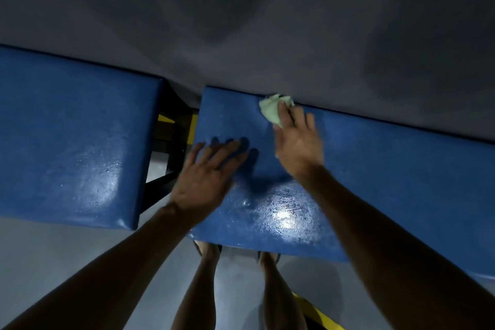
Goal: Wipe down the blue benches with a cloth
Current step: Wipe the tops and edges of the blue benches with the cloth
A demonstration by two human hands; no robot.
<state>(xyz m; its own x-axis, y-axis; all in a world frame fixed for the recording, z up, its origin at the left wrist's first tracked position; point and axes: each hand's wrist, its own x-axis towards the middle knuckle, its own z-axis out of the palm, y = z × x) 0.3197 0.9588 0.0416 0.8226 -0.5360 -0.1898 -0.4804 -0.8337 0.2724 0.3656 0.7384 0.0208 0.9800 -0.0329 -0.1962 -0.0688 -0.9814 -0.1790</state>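
Observation:
Two blue padded benches stand side by side against a grey wall. The right bench [388, 182] is under both my hands. My right hand [297, 142] presses a pale green cloth [273, 110] onto the far edge of that bench, next to the wall. Fingers lie over the cloth, and part of it is hidden under them. My left hand [209, 171] rests flat on the bench's left end, fingers spread, holding nothing. The left bench [69, 142] is untouched and shows a glossy sheen.
A dark gap [171, 142] with black frame bars and a bit of yellow separates the benches. The grey wall [267, 21] rises right behind them. My bare legs [241, 289] stand on a grey floor with a yellow stripe [318, 313] at lower right.

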